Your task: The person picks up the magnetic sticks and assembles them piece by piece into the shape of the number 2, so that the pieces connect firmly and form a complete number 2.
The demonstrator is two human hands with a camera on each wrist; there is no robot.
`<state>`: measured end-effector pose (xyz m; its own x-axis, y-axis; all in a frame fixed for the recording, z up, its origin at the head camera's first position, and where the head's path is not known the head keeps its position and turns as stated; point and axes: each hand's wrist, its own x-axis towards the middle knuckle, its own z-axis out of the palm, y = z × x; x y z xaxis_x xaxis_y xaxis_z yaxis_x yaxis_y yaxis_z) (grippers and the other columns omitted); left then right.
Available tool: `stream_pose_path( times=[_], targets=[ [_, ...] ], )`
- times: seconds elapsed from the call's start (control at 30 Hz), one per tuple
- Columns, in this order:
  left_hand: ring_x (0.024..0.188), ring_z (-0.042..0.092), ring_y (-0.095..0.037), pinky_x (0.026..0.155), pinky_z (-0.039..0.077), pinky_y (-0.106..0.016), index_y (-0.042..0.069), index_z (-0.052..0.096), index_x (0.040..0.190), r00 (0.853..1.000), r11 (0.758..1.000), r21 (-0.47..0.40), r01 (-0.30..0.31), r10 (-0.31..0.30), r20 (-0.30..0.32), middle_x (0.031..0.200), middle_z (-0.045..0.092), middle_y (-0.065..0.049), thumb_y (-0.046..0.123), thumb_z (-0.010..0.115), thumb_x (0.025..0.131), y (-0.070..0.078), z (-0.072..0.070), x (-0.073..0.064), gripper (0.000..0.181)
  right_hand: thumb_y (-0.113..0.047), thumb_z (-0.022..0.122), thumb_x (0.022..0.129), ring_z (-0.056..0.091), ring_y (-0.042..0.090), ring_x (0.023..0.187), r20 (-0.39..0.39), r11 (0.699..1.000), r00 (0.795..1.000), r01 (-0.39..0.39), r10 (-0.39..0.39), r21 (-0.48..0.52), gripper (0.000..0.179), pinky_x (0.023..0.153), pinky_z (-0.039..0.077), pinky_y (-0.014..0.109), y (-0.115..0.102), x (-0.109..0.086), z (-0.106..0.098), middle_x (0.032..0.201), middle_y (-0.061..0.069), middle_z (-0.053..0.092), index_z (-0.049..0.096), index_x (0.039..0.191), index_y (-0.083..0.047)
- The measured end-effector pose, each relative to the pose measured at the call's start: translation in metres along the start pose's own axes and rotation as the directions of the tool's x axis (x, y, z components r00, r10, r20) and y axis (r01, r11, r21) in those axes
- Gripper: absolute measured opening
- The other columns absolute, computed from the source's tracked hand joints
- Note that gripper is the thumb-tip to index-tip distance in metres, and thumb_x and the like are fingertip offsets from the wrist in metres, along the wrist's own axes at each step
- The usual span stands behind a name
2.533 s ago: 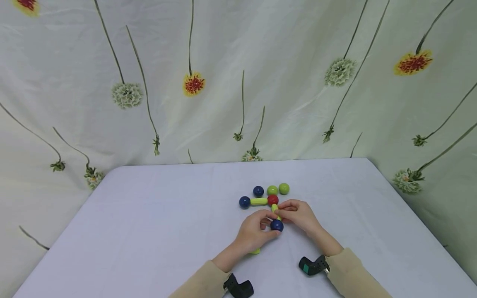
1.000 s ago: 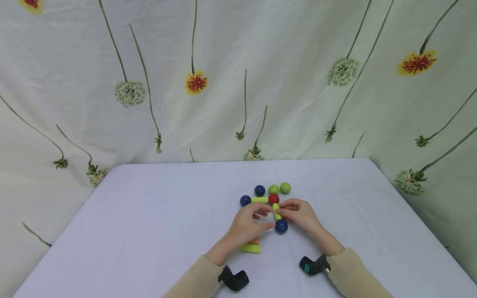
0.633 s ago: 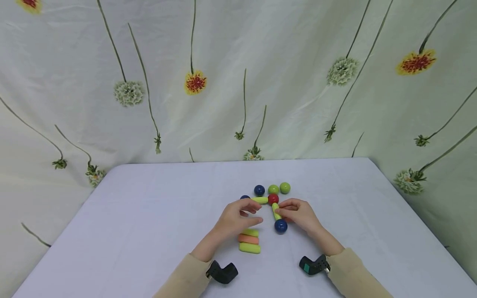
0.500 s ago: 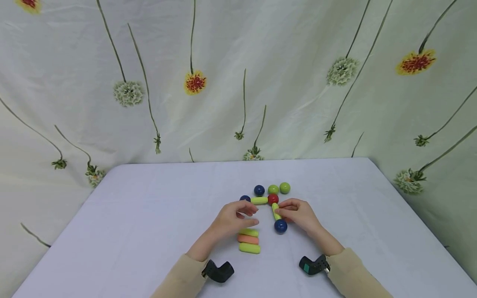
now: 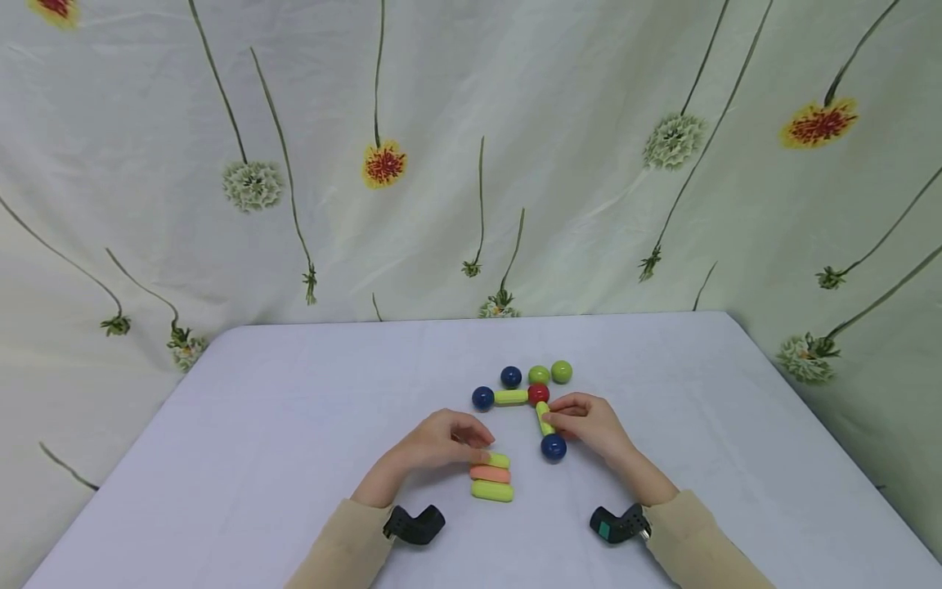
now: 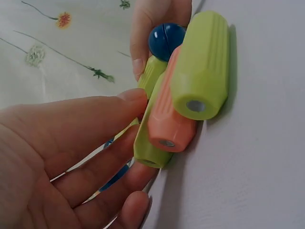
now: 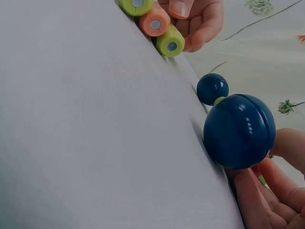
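My right hand [image 5: 593, 427] pinches a yellow-green rod [image 5: 543, 415] of a joined rod-and-ball toy. This rod runs from a red ball [image 5: 539, 394] to a near blue ball [image 5: 553, 447]. From the red ball another yellow-green rod [image 5: 511, 397] reaches left to a second blue ball [image 5: 482, 398]. My left hand [image 5: 440, 442] is at the farthest of three loose rods, a yellow-green one [image 5: 500, 460], thumb over its left end and fingers spread beyond it. Beside it lie an orange rod [image 5: 491, 474] and a nearer yellow-green rod [image 6: 200, 67]; metal discs show in their ends.
Behind the joined toy sit a loose blue ball [image 5: 511, 377] and two green balls, one [image 5: 539, 375] near the red ball, the other [image 5: 562, 372] farther right. All stand on a white-covered table [image 5: 294, 409] in front of a flowered cloth [image 5: 441, 164].
My left hand has let go of the near blue ball and moved left and toward me to the loose rods, uncovering them. The right hand keeps its hold on the rod.
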<state>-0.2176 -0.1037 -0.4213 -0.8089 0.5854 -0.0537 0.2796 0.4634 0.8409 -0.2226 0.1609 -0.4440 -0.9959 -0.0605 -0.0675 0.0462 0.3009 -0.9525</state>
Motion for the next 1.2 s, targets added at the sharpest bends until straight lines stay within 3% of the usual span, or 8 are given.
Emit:
stream_pose_path(
  times=[0.2,0.6,1.2],
  targets=[
    [0.081,0.056,-0.013,0.073,0.045,-0.028,0.01,0.072,0.097,1.0,1.0,0.028,0.002,-0.002,0.013,0.088,0.065,0.006,0.019,0.074,0.08,0.002,0.001,-0.002,0.019,-0.018,0.075,0.08,0.061,0.014,0.074,-0.006,1.0,1.0,-0.005,0.005,-0.013,0.026,0.067,0.053,0.028,0.0,0.0,0.001,0.085,0.004,0.067,0.067,0.098,-0.001],
    [0.077,0.055,-0.013,0.071,0.045,-0.026,0.01,0.073,0.095,0.999,0.998,0.063,-0.003,0.006,-0.035,0.084,0.064,0.007,0.021,0.074,0.082,0.003,0.008,0.0,0.017,-0.019,0.074,0.081,0.061,0.014,0.075,0.006,1.0,1.0,0.003,-0.003,-0.015,0.027,0.068,0.053,0.028,0.0,0.0,0.0,0.085,0.004,0.067,0.067,0.099,-0.001],
    [0.076,0.056,-0.012,0.068,0.046,-0.025,0.011,0.072,0.097,0.997,1.0,0.019,-0.022,0.023,-0.078,0.086,0.066,0.007,0.024,0.072,0.083,0.005,0.021,0.006,0.019,-0.021,0.074,0.081,0.062,0.014,0.075,0.001,1.0,1.0,-0.007,0.007,-0.016,0.028,0.068,0.053,0.028,-0.001,0.0,0.0,0.086,0.004,0.068,0.067,0.1,-0.001]
  ],
)
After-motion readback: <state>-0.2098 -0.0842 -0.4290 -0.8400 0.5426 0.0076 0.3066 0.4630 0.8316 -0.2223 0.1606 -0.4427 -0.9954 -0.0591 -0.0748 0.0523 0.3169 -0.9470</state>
